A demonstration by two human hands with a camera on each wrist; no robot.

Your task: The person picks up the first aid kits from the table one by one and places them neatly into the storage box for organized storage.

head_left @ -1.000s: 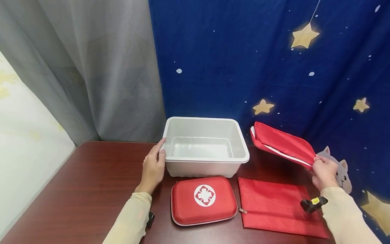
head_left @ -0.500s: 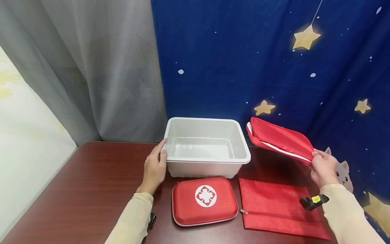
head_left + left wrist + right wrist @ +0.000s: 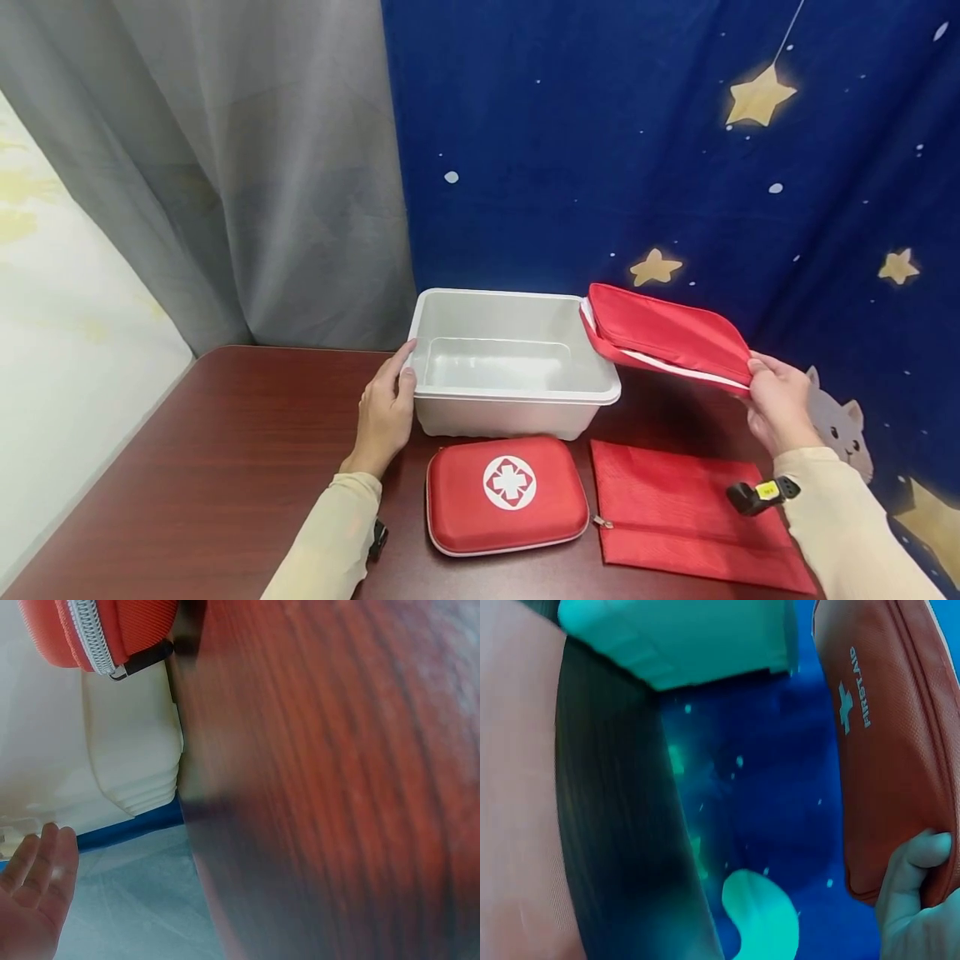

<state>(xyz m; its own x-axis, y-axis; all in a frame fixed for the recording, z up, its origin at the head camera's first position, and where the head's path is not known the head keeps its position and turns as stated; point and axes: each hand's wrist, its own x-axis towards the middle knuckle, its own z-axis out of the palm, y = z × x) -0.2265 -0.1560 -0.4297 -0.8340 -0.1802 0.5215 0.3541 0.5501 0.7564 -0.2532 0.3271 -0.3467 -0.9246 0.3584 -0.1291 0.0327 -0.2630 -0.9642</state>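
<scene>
Tilted red pouch (image 3: 667, 337) near white bin (image 3: 510, 417)

Table: we see a dark reddish-brown table (image 3: 247, 467) with wood grain, its far left corner rounded, a pale sheen showing in our left wrist view.
Tub: we find a white tub (image 3: 517, 398) standing upright near the far edge, rectangular, its open top ringed by a wide rim.
Hard case: just in front of it we have a red case (image 3: 555, 508) lying flat, with a round white emblem (image 3: 510, 482) facing up; whether case and tub touch, we cannot tell.
Flat pouch: to the case's right we see a flat red pouch (image 3: 675, 483), its metal zip pull (image 3: 603, 522) close beside the case.
</scene>
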